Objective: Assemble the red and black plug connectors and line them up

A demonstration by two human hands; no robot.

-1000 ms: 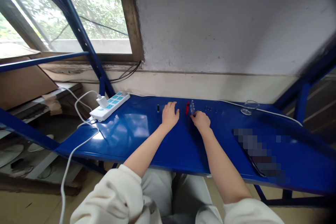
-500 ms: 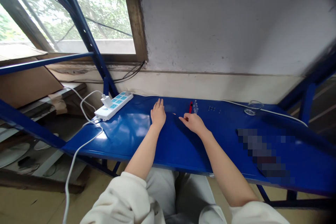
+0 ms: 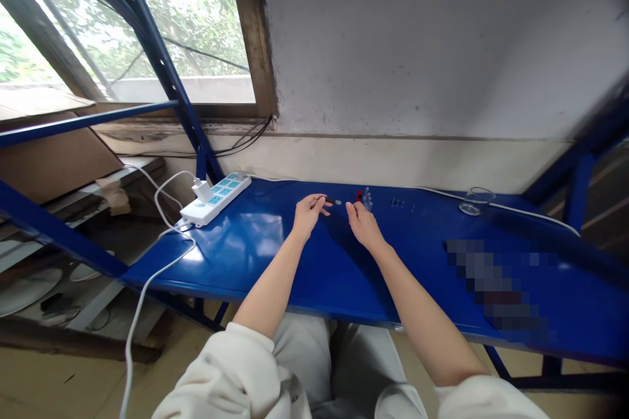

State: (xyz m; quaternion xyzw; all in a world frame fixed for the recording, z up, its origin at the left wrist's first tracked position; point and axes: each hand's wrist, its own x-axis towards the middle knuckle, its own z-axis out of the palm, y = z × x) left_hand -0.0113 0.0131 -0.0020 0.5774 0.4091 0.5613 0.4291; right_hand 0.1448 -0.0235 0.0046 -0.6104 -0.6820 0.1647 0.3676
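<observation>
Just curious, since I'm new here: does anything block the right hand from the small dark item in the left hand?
Nothing visible does: only a gap separates the right hand from the dark item in the left hand. The red object and clear pieces beside it sit beyond the right hand, outside that gap.

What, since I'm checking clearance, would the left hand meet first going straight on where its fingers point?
Probably the right hand, the dark rod in the left hand leading; depth is unclear, so it might miss.
</observation>
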